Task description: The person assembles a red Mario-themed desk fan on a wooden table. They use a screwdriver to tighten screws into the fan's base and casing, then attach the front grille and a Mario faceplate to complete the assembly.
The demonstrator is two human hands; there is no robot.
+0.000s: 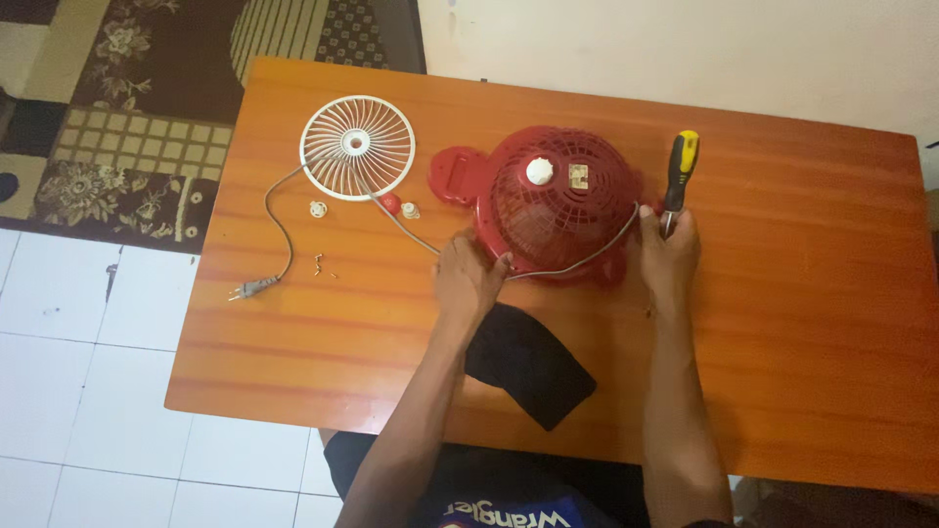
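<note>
Two hands steady a red fan [558, 210] lying grille-down in the middle of the table [802, 293].

The left hand [468, 279] lies with fingers curled against the fan's near left rim, where the grey cord [391, 217] passes under it. The right hand [668, 252] presses on the right rim with its fingers closed around the shaft of a screwdriver [677, 176], whose yellow-and-black handle points toward the far edge. The cord loops round the fan's near side and runs left to a plug [256, 287] near the left edge. A white grille [357, 147] lies toward the far left corner, just beside the fan's stand, with small screws [323, 264] nearer. A black cloth [528, 364] lies by the near edge, between the forearms.
</note>
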